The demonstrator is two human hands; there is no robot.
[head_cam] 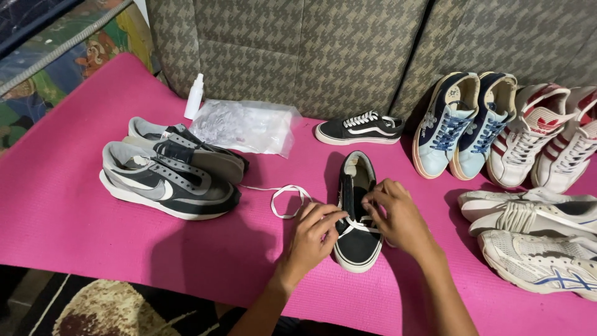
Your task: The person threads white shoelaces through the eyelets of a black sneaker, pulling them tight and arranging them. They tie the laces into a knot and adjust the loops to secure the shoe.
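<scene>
Both hands work over a black low-top shoe (357, 214) that lies near the front edge of the pink mat (56, 211), toe towards the person. The left hand (313, 235) has its fingers curled narrow, pinching the white lace (287, 198) at the shoe's left side; the loose end of that lace loops out across the mat to the left. The right hand (397, 214) is bent over the shoe's right side, fingertips pinched on the lace where it crosses the eyelets.

Just beyond, towards the mat's back edge, the matching black shoe (359, 129) lies on its side against the patterned cushion (311, 50). Left of it sits a crumpled clear plastic bag (245, 126), soft and shapeless, with a small white spray bottle (194, 96) standing upright at its far corner. Nearer the left edge rests a pair of grey and black trainers (171, 171), side by side.

Along the right edge, a pair of navy and pale blue shoes (463, 121) leans against the cushion, next to a white pair with red stripes (547, 137). In front of those lie white trainers (535, 239), one with blue lines.
</scene>
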